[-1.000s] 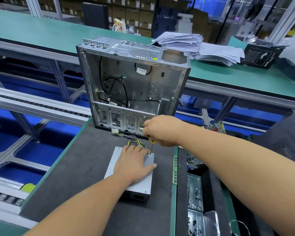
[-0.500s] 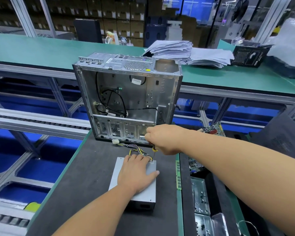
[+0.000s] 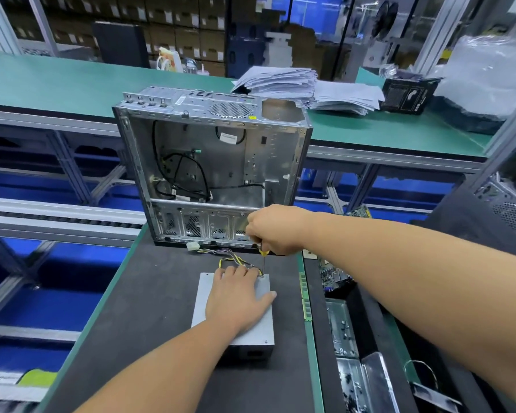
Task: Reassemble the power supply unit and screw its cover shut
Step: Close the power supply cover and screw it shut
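The grey metal power supply unit (image 3: 259,329) lies flat on the dark mat, its cover on top. My left hand (image 3: 239,299) presses flat on the cover with spread fingers. My right hand (image 3: 273,229) grips a yellow-handled screwdriver (image 3: 262,260) upright; its tip meets the cover's far right corner by my left fingertips. A bundle of yellow and black wires (image 3: 230,259) runs from the unit's far end toward the case.
An open, empty computer case (image 3: 209,162) stands upright just behind the unit. Circuit boards and metal trays (image 3: 343,329) fill the bin to the right. Paper stacks (image 3: 307,87) lie on the far green bench. A conveyor gap drops off at the left.
Both hands keep the same hold on the unit and screwdriver. The view has shifted slightly, so everything sits a little lower in the frame.
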